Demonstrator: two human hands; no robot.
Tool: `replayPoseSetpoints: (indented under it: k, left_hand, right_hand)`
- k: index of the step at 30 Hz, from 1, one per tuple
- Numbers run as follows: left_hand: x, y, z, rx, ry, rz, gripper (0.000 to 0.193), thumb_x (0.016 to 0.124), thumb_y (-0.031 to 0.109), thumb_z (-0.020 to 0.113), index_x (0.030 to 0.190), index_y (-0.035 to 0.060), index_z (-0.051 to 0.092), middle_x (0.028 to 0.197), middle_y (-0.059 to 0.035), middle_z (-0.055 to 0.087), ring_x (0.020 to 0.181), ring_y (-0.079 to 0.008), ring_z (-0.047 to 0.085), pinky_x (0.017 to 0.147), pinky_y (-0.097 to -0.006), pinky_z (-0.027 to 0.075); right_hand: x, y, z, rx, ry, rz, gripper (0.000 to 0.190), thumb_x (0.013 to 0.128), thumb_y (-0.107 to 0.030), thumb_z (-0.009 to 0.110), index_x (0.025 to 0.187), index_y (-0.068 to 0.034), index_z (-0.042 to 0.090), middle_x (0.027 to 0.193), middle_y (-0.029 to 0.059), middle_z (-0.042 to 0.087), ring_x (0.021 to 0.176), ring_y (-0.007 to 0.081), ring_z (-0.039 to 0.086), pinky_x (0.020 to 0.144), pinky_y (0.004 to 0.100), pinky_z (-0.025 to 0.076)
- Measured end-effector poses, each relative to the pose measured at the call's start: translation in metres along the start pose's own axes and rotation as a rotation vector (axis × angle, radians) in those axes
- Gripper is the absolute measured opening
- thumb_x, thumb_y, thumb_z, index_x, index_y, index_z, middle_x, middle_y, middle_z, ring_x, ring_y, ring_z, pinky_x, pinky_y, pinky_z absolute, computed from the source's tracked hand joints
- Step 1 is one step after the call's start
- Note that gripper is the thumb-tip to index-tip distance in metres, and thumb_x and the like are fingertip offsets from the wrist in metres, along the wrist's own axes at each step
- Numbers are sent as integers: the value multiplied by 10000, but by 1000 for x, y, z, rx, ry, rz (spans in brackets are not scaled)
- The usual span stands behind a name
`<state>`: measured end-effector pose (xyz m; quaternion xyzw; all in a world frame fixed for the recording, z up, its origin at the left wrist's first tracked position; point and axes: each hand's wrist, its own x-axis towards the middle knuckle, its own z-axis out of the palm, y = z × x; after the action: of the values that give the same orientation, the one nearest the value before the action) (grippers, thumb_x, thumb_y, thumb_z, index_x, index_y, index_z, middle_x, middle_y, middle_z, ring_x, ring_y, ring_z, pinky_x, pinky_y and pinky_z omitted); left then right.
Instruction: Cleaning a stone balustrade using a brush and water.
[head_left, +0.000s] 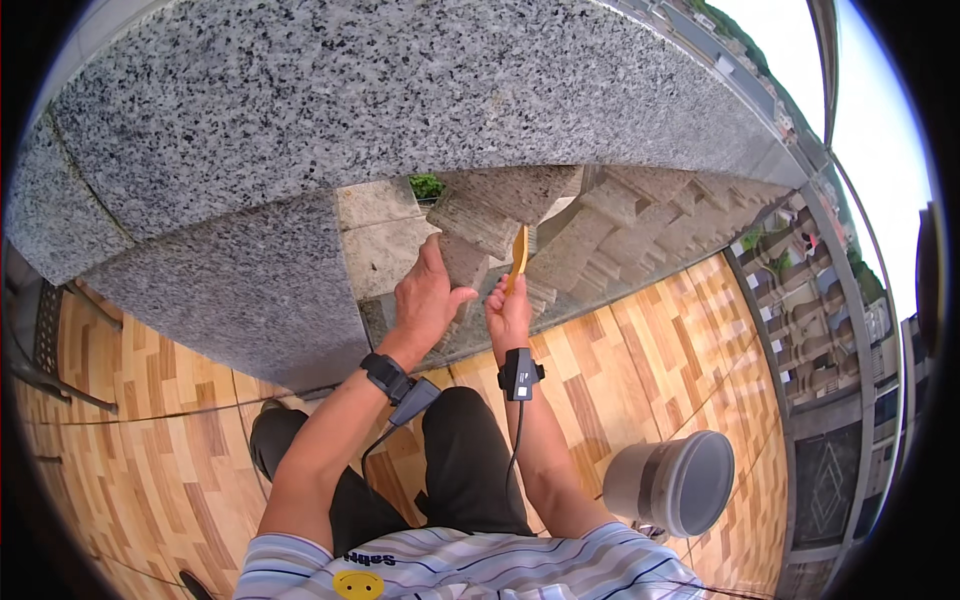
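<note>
My right hand (510, 306) is closed around the handle of a yellow flat-bladed tool (520, 251), whose blade points up against a stone baluster (491, 214) under the granite rail. My left hand (429, 296) is beside the lower part of the same baluster, thumb and fingers spread; whether it touches the stone I cannot tell. More carved balusters (592, 244) stand in a row to the right. Each wrist bears a black strap with a small device and a cable.
A speckled granite rail cap (315, 97) spans the top, with a granite post (232, 292) at left. A lidded grey bucket (641, 480) stands on the wood-patterned floor (592, 375) at lower right. Part of a metal chair (49, 337) shows at far left.
</note>
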<state>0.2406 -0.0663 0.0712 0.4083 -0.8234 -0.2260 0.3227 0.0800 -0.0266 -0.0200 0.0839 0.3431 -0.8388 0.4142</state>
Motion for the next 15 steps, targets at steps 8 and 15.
replayPoseSetpoints:
  k: [8,15]
  left_hand:
    - [1,2,-2,-4,23,64,968,650,337,812,1323,-59,240,1038,-282,589,907,-406,627,734,-425,513]
    - [-2,-6,-3,-9,21,58,957,642,321,817,1318,-50,250,1053,-270,585,955,-390,616,753,-415,514]
  right_hand:
    - [57,6,-19,-134,94,-45,307,973,-338,470,909,-37,476,648,-6,380,461,77,301,397,223,262]
    - [14,20,-60,-195,-19,-11,341,963,-366,483,1001,-27,492,705,1,438,500,66,335,402,200,264]
